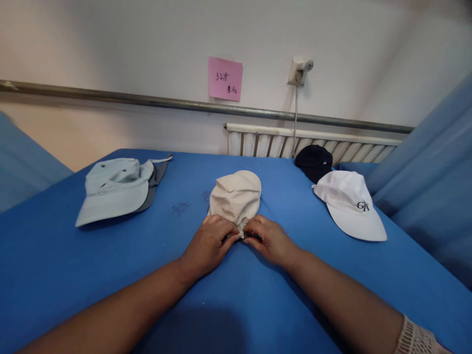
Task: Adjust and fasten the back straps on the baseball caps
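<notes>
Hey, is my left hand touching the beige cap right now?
Touching. The head view shows your left hand at the near end of the beige cap, its fingers pinching the fabric there.

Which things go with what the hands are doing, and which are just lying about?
In the job:
beige cap
left hand
right hand

Probably just lying about:
light blue cap
grey cap
white cap
dark cap

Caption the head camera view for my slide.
Left hand and right hand pinch the near end of a beige cap on blue cloth.
</notes>
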Demonstrator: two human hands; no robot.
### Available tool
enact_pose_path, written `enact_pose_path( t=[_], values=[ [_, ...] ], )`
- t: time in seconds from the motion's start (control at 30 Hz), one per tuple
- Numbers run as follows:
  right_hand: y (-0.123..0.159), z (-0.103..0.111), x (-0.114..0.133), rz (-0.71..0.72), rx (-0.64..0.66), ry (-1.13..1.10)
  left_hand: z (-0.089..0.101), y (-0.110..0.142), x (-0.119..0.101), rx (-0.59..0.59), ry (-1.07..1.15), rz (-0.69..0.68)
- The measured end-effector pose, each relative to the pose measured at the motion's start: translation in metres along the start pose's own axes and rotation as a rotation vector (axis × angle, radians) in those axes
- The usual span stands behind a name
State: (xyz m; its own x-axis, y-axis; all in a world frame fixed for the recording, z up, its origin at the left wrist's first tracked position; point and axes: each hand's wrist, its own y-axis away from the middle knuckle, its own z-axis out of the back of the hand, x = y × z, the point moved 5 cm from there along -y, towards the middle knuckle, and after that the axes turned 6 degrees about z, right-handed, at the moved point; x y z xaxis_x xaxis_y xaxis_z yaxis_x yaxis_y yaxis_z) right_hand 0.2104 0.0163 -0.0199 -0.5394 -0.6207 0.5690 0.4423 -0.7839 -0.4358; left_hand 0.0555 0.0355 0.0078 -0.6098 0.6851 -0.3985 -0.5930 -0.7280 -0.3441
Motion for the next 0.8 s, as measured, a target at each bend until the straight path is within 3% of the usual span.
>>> enact_pose_path(
  t=[0.5,0.8],
  values=[
    [-0.001,-0.001,-0.006,-0.002,-0.030,-0.094,0.002,0.001,-0.013,0.031,-0.109,-0.137],
    [0.002,-0.003,-0.021,-0.086,-0.055,-0.275,0.004,0.003,-0.005,-0.006,-0.052,-0.040]
  ],
)
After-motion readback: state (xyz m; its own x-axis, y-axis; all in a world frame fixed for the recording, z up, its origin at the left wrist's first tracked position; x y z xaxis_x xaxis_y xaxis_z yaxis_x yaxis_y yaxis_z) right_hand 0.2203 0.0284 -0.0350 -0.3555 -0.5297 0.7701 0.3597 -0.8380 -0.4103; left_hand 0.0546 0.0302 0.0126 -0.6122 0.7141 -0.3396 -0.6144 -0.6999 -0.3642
